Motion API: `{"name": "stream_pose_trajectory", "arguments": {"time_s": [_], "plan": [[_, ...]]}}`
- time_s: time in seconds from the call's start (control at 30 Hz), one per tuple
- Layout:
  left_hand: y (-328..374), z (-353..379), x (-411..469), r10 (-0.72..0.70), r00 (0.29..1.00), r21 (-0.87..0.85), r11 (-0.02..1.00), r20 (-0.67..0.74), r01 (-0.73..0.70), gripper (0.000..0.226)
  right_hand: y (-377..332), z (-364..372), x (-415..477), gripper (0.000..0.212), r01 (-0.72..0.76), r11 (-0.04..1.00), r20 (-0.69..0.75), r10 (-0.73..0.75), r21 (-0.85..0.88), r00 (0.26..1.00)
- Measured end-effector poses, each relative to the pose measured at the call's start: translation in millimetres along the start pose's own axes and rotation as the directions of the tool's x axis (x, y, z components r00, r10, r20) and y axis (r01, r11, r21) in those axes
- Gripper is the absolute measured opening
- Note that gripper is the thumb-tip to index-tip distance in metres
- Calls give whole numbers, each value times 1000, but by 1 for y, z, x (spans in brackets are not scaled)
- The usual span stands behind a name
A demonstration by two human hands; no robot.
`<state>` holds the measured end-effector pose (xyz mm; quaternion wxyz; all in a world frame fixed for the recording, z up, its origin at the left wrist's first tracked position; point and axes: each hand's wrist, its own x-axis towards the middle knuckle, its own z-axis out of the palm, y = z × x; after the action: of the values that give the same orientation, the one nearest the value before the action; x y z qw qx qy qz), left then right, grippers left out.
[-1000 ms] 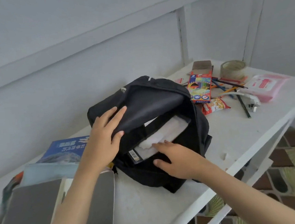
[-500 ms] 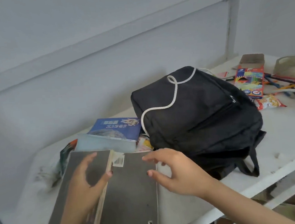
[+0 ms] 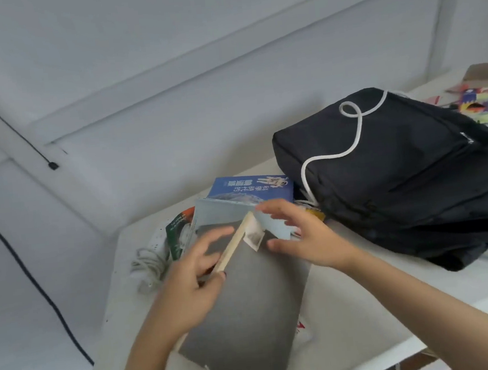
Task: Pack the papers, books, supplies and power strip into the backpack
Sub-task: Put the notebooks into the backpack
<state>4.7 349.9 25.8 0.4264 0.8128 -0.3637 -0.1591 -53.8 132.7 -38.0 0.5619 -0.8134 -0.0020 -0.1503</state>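
Note:
The black backpack (image 3: 408, 188) lies on the white table (image 3: 350, 299) at the right, a white cord (image 3: 357, 133) draped over it. A grey book (image 3: 248, 317) lies open in front of me on a stack. My left hand (image 3: 195, 280) holds it at its tan page edge, fingers on the left cover and thumb by the spine. My right hand (image 3: 303, 235) reaches over the right cover's top corner with fingers spread and slightly curved. Under the grey book lie a pale blue book (image 3: 224, 213) and a blue book (image 3: 251, 185). A white power strip (image 3: 152, 260) with coiled cable lies left of the stack.
A green and red book (image 3: 179, 234) pokes out at the stack's left side. A coloured pencil box (image 3: 484, 107) lies behind the backpack at the far right. A black cable (image 3: 32, 280) hangs along the wall at the left. The table's front edge runs close to my arms.
Both hands left the backpack and came to the book stack on the left. The backpack's flap dropped shut over the white papers. My left hand now holds the grey book's page edge.

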Motion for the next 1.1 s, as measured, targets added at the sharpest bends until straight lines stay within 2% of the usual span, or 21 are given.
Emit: {"name": "stream_pose_trajectory", "arguments": {"time_s": [0.1,0.2,0.3,0.4,0.47,0.53,0.6,0.67,0.73,0.83,0.93,1.03,1.1], "plan": [[18,-36,0,39,999,-157,987,-30,-43,68,-18,4,12,58,-63,946,-26,75,318,997],[24,-59,8,63,998,-355,933,-1,-59,63,-41,1,20,51,-53,835,37,39,548,999],[20,-66,21,73,995,-506,862,62,-32,70,-59,-12,21,45,-28,820,67,-13,571,998],[17,-66,37,66,994,-576,817,86,-4,68,-66,-31,17,44,-2,884,84,-42,468,996],[16,-63,47,77,988,-587,809,132,16,65,-67,-41,13,38,16,924,87,-53,383,995],[16,-57,56,99,975,-579,814,199,35,59,-66,-49,9,40,18,941,34,-31,339,999],[18,-52,64,137,952,-585,809,275,53,53,-62,-57,2,46,-7,924,-26,18,382,999],[17,-47,72,163,925,-592,802,345,79,56,-58,-68,-8,49,-34,900,-54,64,435,996],[17,-43,80,164,926,-543,838,339,50,55,-53,-82,-19,51,-51,871,-105,117,488,988],[18,-31,89,140,957,-460,888,256,-7,52,-43,-103,-39,49,-55,835,-224,210,547,952],[24,-1,97,137,955,-432,902,264,-10,38,-30,-118,-61,45,-28,777,-329,298,629,896],[34,40,103,168,933,-423,906,317,-20,49,-20,-130,-82,49,29,715,-397,355,699,846],[43,59,110,196,931,-429,902,308,-48,55,-18,-137,-95,49,37,706,-402,357,707,843]]}}
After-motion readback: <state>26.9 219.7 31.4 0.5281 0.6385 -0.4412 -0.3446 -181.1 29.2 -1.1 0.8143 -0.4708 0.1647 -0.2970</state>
